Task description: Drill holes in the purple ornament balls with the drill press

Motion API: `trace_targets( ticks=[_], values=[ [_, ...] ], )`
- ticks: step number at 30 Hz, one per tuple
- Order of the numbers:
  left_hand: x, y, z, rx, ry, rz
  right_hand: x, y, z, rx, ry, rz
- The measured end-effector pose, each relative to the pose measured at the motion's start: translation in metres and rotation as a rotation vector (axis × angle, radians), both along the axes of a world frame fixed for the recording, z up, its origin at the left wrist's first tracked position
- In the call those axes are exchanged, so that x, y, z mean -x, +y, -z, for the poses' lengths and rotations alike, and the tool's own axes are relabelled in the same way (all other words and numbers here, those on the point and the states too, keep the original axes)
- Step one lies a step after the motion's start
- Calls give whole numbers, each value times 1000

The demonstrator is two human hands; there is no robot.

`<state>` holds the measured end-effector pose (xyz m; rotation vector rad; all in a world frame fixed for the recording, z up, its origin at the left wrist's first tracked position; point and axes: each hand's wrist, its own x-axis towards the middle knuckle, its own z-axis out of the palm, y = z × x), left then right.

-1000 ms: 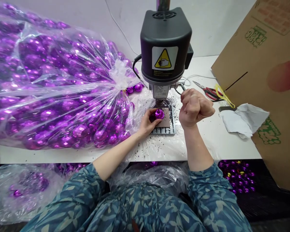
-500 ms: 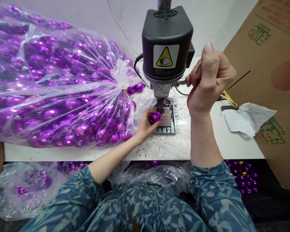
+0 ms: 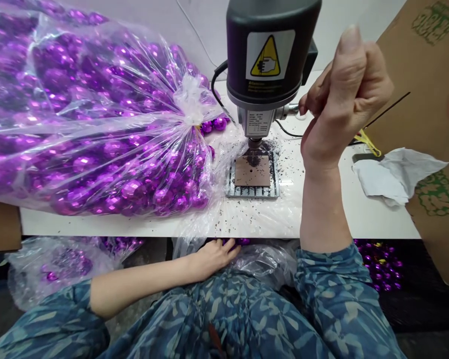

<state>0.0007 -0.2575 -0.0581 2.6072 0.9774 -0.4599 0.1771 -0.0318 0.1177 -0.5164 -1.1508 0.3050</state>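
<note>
My right hand (image 3: 346, 94) is raised beside a black bench drill press (image 3: 265, 55). Its fist is closed around the feed handle (image 3: 293, 108), and the grip itself is hidden by the fingers. Under the chuck, a brown square board (image 3: 260, 174) with a small hole lies on the slotted metal base (image 3: 252, 194), with dark shavings around it. My left hand (image 3: 215, 259) is low at the table's front edge, over a clear plastic bag (image 3: 262, 264) in front of my body. Its fingers are apart, reaching toward shiny purple balls (image 3: 243, 241) that show just under the edge.
A big tied clear bag (image 3: 108, 129) of purple faceted balls fills the table's left side. Crumpled white paper (image 3: 385, 174) and a yellow-handled tool (image 3: 370, 142) lie at right, against a cardboard box (image 3: 407, 65). More purple balls (image 3: 381, 264) sit below the table at right.
My left hand has left the brown board and come down toward me to the table's edge. The purple ball it held there is out of sight. My right hand still grips the handle. The view has tilted down.
</note>
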Motion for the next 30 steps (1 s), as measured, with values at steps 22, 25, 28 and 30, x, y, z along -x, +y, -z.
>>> trace_targets(
  ticks=[22, 25, 28, 30],
  values=[
    [48, 232, -60, -358, -876, -768, -2, 3, 5, 12, -5, -10],
    [38, 196, -71, -96, -1252, -810, -2, 4, 5, 10, -3, -23],
    [27, 169, -66, 293, -1433, -878, -3, 5, 5, -1, -13, -26],
    [19, 159, -55, 487, -1476, -914, -3, 4, 5, 8, -28, -22]
  ],
)
